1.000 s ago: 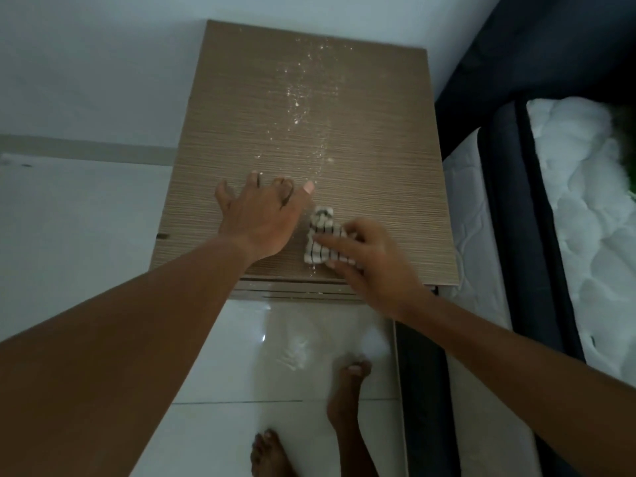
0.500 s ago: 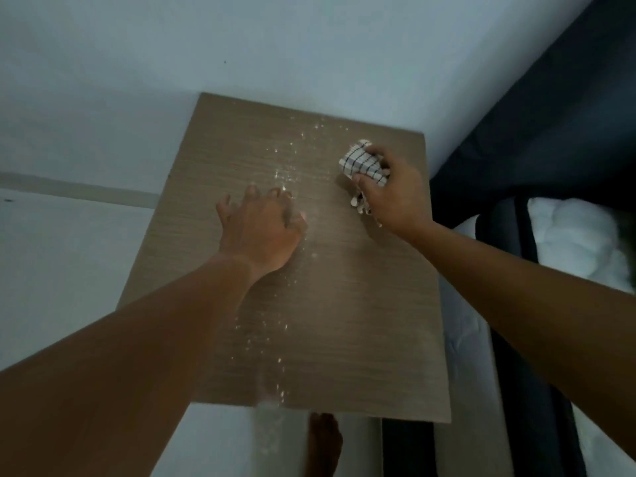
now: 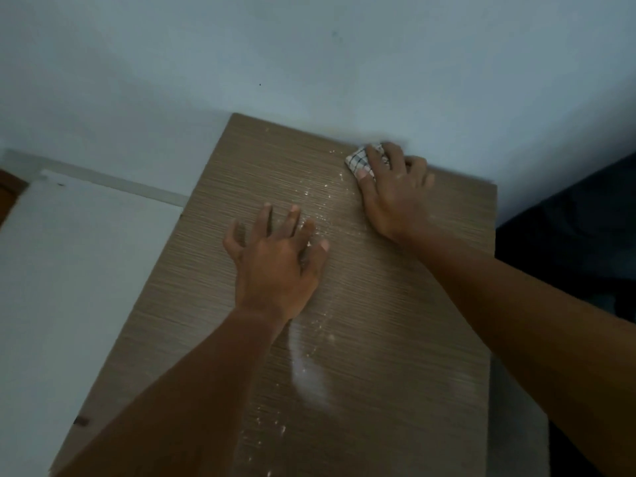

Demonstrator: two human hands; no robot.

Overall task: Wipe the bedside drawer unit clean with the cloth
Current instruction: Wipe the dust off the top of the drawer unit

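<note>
The bedside drawer unit (image 3: 395, 339) shows its brown wood-grain top, seen from above. White powder (image 3: 308, 371) lies in a streak down its middle, with specks further back. My right hand (image 3: 394, 192) presses a small white cloth with dark checks (image 3: 359, 161) onto the top at the far edge, close to the wall; most of the cloth is hidden under the fingers. My left hand (image 3: 277, 258) rests flat on the middle of the top, fingers spread, holding nothing.
A pale wall (image 3: 309, 56) runs right behind the unit. White floor (image 3: 69, 270) with a skirting strip lies to the left. A dark bed edge (image 3: 568, 242) sits close on the right.
My right hand has pushed the cloth from the near front edge across the top to the far edge by the wall. My left hand has stayed flat in the middle.
</note>
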